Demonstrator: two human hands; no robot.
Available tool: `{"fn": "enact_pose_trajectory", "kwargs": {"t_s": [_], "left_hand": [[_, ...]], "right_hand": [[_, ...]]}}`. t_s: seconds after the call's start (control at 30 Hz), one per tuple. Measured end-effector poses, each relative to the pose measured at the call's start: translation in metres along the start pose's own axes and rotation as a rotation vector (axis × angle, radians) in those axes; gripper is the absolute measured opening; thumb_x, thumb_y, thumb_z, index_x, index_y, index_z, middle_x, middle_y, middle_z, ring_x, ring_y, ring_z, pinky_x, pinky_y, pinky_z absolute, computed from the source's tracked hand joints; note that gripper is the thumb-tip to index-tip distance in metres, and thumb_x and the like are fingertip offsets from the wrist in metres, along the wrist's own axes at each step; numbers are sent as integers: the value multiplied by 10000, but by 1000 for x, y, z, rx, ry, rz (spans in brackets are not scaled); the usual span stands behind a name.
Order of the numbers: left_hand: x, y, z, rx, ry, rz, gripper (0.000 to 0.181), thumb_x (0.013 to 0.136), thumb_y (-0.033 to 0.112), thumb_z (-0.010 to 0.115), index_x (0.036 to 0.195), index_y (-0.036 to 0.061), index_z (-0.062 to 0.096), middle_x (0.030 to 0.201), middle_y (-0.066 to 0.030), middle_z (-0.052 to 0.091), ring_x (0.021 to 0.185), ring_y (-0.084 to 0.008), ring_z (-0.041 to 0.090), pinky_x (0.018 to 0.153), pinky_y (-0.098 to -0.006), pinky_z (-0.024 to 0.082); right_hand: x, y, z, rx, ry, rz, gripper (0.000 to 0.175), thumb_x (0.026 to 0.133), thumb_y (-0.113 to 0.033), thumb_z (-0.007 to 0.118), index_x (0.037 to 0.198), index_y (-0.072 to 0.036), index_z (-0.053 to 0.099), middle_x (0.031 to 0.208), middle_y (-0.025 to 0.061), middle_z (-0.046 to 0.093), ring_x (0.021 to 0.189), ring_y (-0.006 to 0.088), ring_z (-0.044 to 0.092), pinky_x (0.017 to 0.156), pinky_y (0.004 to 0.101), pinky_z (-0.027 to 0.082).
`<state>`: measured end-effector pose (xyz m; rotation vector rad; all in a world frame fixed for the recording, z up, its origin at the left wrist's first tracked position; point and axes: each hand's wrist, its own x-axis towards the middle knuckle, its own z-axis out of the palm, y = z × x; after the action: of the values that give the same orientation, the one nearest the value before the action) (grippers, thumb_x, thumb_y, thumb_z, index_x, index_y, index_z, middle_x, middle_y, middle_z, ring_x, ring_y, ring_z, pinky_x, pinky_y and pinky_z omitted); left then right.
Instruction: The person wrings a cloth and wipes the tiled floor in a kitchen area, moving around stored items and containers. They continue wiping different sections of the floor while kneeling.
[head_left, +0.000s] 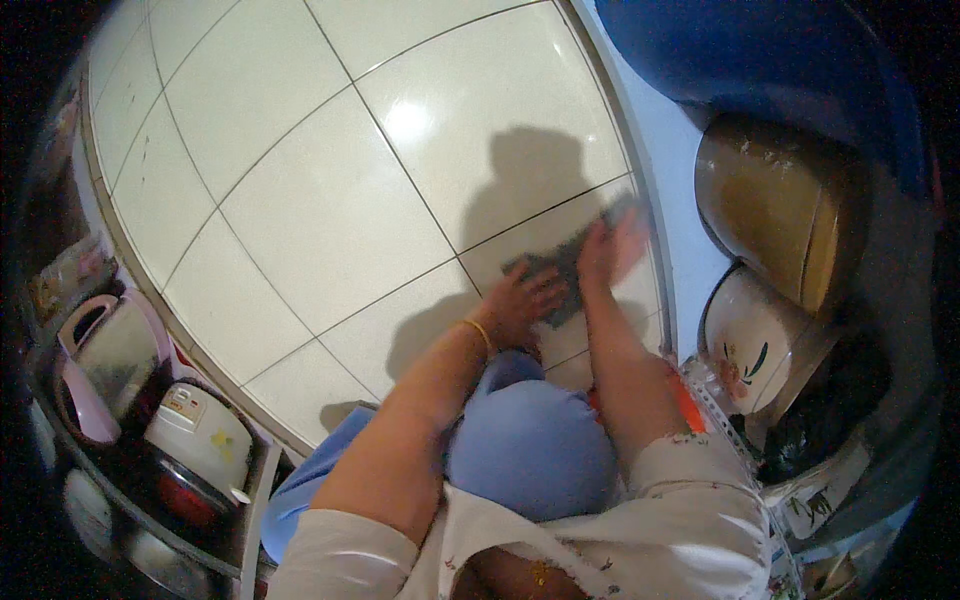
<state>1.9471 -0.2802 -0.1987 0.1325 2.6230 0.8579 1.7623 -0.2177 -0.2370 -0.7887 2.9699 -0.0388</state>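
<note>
A dark grey cloth lies bunched on the cream floor tiles in front of my knees. My left hand, with a yellow band at the wrist, rests on the near left part of the cloth with its fingers spread. My right hand is over the cloth's far right end, close to the wall. It is blurred, and its grip on the cloth cannot be made out. Part of the cloth is hidden under both hands.
A brown rounded container and a pale patterned one stand at the right, by a large blue object. On a shelf at the left are a white rice cooker and a pink-handled appliance. Something red sits beside my right arm.
</note>
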Motion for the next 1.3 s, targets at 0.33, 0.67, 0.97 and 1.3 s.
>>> {"fn": "enact_pose_trajectory", "kwargs": {"t_s": [0.33,0.67,0.97,1.3], "left_hand": [[13,49,56,-188,157,12,683,784,534,614,1371,214,472,1501,37,338,1429,-231,199,1142,-548,141],[-14,-40,2,-360,715,-618,518,878,405,551,1347,196,485,1507,-3,317,1427,-283,189,1091,-646,118],[-121,-22,53,-442,628,-1139,531,822,408,595,1316,228,521,1449,-43,368,1370,-372,246,1030,-718,124],[-172,82,162,-506,420,-1547,542,870,472,531,1350,222,490,1408,-58,403,1322,-353,314,1016,-705,178]], "right_hand": [[-47,98,30,-65,183,70,632,938,-307,486,1413,62,293,1437,306,310,1353,459,249,1130,510,185],[65,-192,7,-146,49,-662,700,893,-470,512,1431,-53,349,1434,274,342,1351,434,282,1096,536,245],[-98,-336,39,143,-157,-1524,740,769,-518,618,1400,-182,427,1495,151,297,1394,387,211,1089,563,222],[-310,-313,47,415,-700,-2241,678,706,-402,734,1309,-166,532,1460,109,373,1376,324,269,1079,505,249]]}}
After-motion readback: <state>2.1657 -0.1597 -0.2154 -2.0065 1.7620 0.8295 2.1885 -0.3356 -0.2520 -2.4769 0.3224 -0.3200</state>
